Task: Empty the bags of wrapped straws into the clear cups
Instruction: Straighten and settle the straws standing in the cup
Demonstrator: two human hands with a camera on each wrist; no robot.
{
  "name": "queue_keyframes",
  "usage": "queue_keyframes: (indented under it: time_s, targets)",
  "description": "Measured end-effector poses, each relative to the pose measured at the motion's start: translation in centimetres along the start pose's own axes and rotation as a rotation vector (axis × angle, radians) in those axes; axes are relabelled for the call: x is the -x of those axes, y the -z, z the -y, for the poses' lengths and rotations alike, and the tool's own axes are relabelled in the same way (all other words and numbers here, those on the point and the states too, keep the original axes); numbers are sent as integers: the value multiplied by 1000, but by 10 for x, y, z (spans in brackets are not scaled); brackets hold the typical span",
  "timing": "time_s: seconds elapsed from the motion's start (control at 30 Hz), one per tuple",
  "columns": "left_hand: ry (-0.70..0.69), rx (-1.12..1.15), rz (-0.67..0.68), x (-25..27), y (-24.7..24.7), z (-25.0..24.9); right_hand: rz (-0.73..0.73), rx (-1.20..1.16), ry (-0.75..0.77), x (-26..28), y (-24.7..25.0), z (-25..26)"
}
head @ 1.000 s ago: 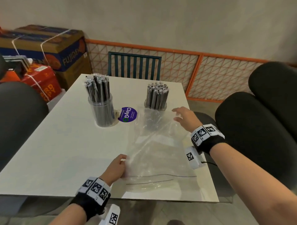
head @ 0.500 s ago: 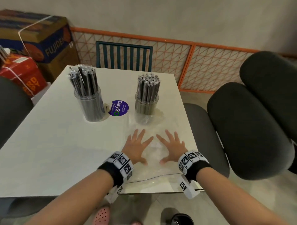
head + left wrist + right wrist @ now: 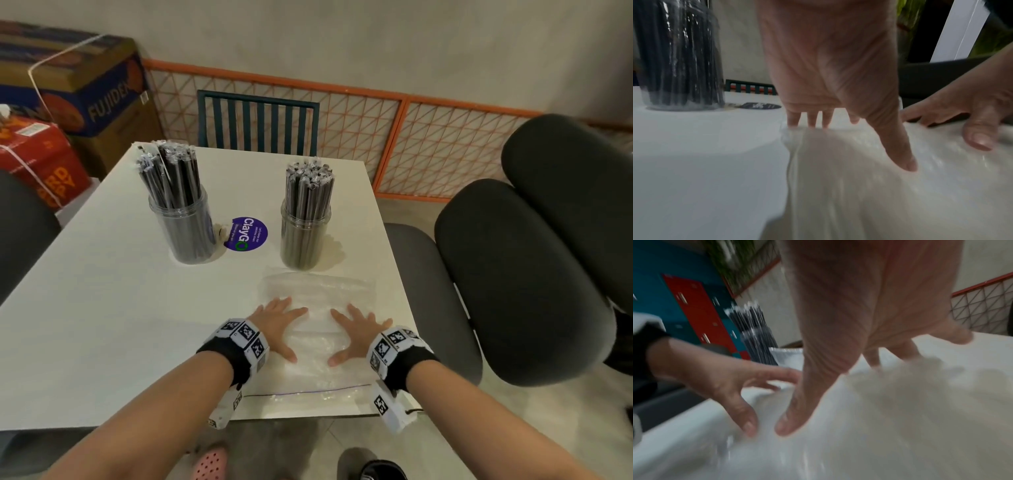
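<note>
While both palms lie flat on the clear plastic bag, the left hand and right hand rest side by side with fingers spread and straight, gripping nothing. Bag: empty, flattened on the white table near its front right corner, zip seal toward the person. Left thumb and right thumb point inward at each other, apart; the wrist views confirm thumb tips pressed onto the film.

Left clear cup: upright, packed with dark wrapped straws fanning slightly outward. Right clear cup: upright, just beyond the bag's far edge, its straws standing in a tighter bundle. Round purple sticker on the tabletop between the two cups, beside the left one.

Surroundings: teal slatted chair at the far side; orange wire grid panel along the wall; stacked cardboard boxes far left; dark padded chairs to the right. Both wrists carry black bands with square printed markers.
</note>
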State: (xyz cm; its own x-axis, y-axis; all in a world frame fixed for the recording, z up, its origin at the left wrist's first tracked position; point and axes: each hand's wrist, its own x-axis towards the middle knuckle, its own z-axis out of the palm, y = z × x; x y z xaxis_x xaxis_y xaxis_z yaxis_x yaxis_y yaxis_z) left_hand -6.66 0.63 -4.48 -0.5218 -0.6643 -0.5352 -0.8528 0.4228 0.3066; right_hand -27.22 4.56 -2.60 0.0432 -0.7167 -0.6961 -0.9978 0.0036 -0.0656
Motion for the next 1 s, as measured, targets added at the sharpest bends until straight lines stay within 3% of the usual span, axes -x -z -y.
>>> queue_keyframes:
  time_s: [0.1,0.27,0.37,0.47,0.6,0.77,1.0]
  targets:
    - [-69,156,-154,16,33,-1,-91,-161,81,15,47,3]
    - [-100,318,-509,41,105,10,-418,-328,162,34,144,18]
    - [-80,444,-633,35,144,27,-604,-442,155,24,177,31]
    - [-38,552,-608,21,172,38,-688,-564,129,10,186,43]
    - [-48,614,-522,-5,189,40,-677,-801,127,-15,181,54]
    - [-243,835,-506,-28,197,19,-754,-1007,246,-36,178,64]
    - [-284,825,-552,-48,218,26,-764,-873,283,-36,200,51]
